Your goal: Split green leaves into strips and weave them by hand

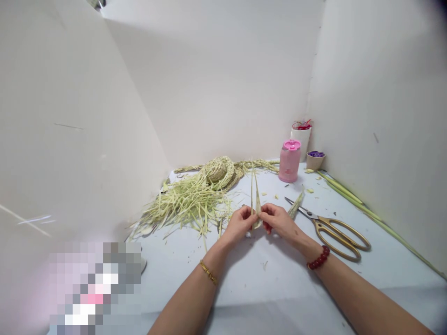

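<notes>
A few pale green plant strips [257, 197] stand up from between my two hands, above the middle of the table. My left hand [243, 221] pinches them near their lower end, with a gold bracelet on that wrist. Close against it, the thumb and fingers of my right hand [275, 218] are closed on the same strips; red beads circle this wrist. Whether the strips are plaited at the fingertips is too small to tell. Just right of my right hand lie a pair of scissors [317, 221] with gold handles and a short green leaf piece [296, 204].
A loose heap of cut strips [181, 200] lies left, before a coiled braid [220, 170]. At the back right stand a pink bottle [289, 163], a white container [302, 135] and a small cup [315, 161] with purple contents. Long green stalks [363, 204] run along the right wall.
</notes>
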{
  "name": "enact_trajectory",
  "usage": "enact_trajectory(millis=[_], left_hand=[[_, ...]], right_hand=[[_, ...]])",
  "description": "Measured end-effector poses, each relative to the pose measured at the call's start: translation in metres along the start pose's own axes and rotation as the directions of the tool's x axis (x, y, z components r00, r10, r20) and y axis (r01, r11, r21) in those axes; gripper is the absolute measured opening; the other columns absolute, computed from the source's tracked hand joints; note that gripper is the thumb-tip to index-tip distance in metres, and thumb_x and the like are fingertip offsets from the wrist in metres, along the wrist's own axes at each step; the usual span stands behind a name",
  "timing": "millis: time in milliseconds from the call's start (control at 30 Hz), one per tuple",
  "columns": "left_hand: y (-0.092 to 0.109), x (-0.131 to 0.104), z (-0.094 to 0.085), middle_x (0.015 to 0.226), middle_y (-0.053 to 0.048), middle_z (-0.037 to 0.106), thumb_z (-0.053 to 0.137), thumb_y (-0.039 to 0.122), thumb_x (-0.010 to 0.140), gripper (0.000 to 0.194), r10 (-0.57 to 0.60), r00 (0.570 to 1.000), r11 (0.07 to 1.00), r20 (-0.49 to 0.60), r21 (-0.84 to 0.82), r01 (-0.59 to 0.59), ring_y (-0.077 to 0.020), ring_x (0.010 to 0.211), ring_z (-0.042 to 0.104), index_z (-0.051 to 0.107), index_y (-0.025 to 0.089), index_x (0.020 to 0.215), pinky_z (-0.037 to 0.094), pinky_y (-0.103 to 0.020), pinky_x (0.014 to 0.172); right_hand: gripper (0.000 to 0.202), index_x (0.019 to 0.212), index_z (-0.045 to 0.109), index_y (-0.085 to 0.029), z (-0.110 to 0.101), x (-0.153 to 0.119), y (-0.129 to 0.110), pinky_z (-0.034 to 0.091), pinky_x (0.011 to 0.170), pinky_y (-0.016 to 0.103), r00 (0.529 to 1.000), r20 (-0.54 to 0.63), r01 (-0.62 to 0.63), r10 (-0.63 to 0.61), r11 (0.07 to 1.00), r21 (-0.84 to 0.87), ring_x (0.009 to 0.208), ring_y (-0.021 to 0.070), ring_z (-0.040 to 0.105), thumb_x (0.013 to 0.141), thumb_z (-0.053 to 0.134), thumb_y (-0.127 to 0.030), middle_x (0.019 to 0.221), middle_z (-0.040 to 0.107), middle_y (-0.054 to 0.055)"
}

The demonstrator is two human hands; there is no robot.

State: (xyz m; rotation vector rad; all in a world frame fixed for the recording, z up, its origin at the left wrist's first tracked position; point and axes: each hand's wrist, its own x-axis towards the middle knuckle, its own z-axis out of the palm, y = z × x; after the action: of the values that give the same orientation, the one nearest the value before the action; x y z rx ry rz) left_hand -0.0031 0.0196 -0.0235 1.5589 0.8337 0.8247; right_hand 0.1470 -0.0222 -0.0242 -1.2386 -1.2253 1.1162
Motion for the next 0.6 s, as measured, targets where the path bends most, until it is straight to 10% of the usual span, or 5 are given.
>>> enact_trajectory(millis=[600], left_hand=[[-0.0035, -0.0004, -0.0013, 0.057, 0.005, 0.045, 0.068, 0.039, 0.074, 0.032, -0.005, 0.999, 1.0, 0.046, 0.002, 0.005, -0.0068, 0.05, 0.042, 0.045, 0.018, 0.069, 0.031, -0.023, 0.05]], right_hand=[[0.014, 0.068, 0.041, -0.023, 0.0009, -0.0037, 0.0014, 0.037, 0.043, 0.021, 0.996, 0.035, 0.088, -0.081, 0.958, -0.274, 0.04, 0.0102, 0.048, 0.081, 0.045, -0.024, 0.046, 0.051, -0.008]])
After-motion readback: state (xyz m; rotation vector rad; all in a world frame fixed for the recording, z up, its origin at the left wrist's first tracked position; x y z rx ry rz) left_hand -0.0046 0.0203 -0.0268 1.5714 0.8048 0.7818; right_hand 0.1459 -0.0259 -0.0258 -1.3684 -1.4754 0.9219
